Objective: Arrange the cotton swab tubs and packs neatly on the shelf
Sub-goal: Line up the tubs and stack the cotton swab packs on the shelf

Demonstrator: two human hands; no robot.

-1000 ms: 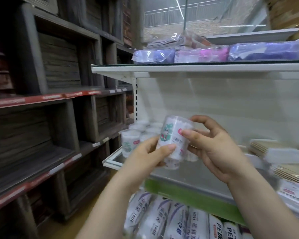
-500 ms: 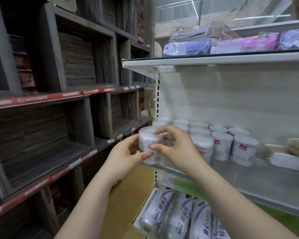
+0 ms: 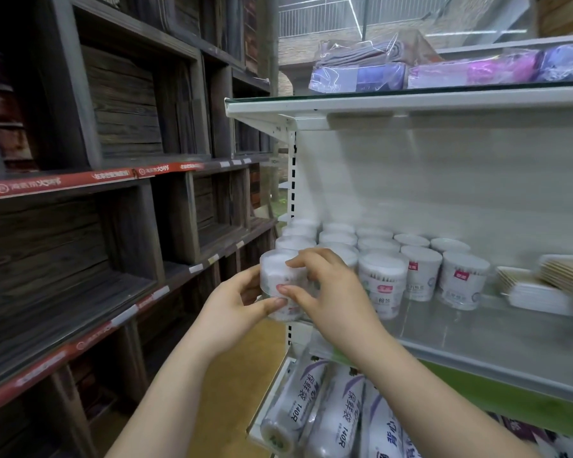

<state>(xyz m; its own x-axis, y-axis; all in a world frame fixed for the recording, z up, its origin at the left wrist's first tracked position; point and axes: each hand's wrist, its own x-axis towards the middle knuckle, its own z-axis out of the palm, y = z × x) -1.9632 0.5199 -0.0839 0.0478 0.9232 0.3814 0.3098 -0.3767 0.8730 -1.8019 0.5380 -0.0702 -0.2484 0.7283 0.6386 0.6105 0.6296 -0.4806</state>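
Observation:
A clear round cotton swab tub (image 3: 278,276) stands upright at the front left corner of the glass shelf (image 3: 477,335). My left hand (image 3: 235,309) grips it from the left and my right hand (image 3: 328,292) from the right. Behind and to the right stand several more white-lidded tubs (image 3: 382,282) in rows. Flat cotton swab packs (image 3: 540,285) lie stacked at the right end of the shelf.
The white shelf above (image 3: 411,104) holds purple and pink wrapped packs (image 3: 460,71). Rolls of bags (image 3: 291,411) lie on the shelf below. Dark wooden shelving (image 3: 113,193) with red price strips runs along the left, across a narrow aisle.
The tub, held tilted in the air one second ago, has come down upright at the shelf's front left corner. Both hands stay on it. My view has shifted left.

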